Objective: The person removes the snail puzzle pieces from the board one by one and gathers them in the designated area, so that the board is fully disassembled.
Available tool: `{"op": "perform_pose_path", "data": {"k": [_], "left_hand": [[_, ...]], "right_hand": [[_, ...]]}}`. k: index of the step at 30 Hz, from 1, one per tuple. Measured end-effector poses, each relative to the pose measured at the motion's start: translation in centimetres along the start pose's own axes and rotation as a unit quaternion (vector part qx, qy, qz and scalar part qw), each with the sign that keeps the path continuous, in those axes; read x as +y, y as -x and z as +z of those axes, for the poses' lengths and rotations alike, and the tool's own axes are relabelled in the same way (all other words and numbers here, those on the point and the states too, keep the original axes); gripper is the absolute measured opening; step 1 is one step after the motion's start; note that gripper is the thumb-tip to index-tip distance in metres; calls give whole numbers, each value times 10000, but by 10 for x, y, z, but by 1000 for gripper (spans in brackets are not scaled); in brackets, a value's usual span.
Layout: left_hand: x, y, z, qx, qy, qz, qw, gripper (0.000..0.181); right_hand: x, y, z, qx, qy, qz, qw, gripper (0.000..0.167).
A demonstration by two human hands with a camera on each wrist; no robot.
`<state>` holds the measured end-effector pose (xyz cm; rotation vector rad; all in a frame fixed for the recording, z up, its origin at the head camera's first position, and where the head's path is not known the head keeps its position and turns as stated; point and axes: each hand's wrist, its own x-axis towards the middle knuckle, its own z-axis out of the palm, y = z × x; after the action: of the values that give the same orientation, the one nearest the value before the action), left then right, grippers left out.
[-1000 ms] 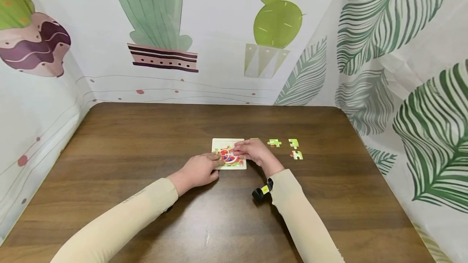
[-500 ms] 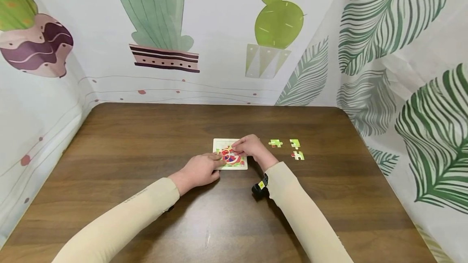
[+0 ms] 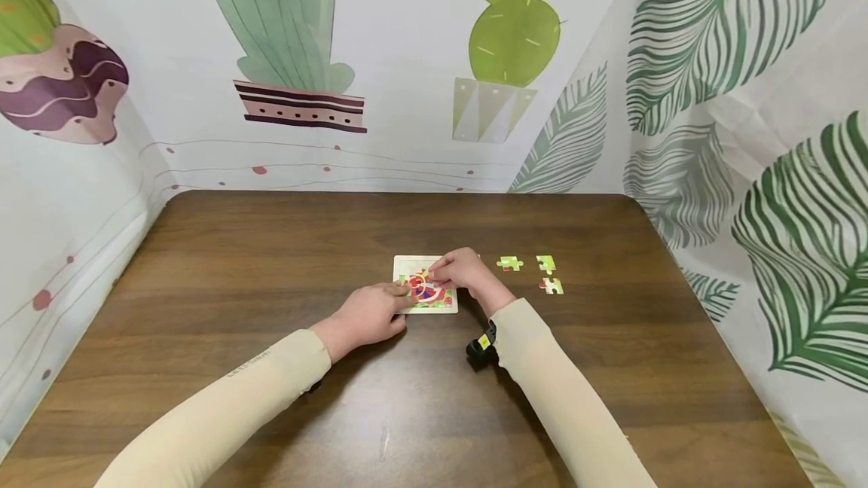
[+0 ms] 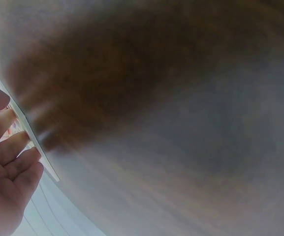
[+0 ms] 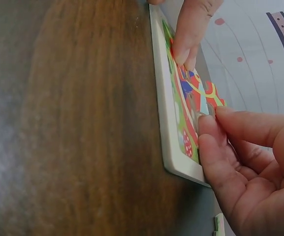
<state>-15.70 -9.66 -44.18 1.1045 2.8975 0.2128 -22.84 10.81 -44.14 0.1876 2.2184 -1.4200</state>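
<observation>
A small jigsaw puzzle board with a pale raised rim lies on the table, partly filled with a red, blue and green picture. My left hand rests on its left side, and in the right wrist view its straight fingers press down on the picture. Over the board's right side, my right hand pinches a puzzle piece between thumb and fingertips, close against the picture. Most of that piece is hidden by the fingers. The left wrist view shows the left fingers at the board's edge.
To the right of the board, loose puzzle pieces lie apart: a green one, another green one and one with white and red. The brown table ends at a patterned wall covering.
My right hand has shifted slightly up and left over the board, and its wrist has moved a little left. The left hand has stayed on the board.
</observation>
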Motion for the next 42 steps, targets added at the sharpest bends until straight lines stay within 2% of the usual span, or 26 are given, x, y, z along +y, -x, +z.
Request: {"op": "perform_pose_path", "data": {"k": [16,29,42], "left_hand": [[-1,-1,1,-12,79,-20,10000,40],[-1,-1,-2,12,49,-19,10000,40],[0,0,-2,-69,39,-18,10000,42]], "right_hand": [[-1,2,0,91,-90,-49,9999,17],[2,2,-4,-92,-306,-214,9993,20],[9,8,-19,22,-573,-143,9983,25]]}}
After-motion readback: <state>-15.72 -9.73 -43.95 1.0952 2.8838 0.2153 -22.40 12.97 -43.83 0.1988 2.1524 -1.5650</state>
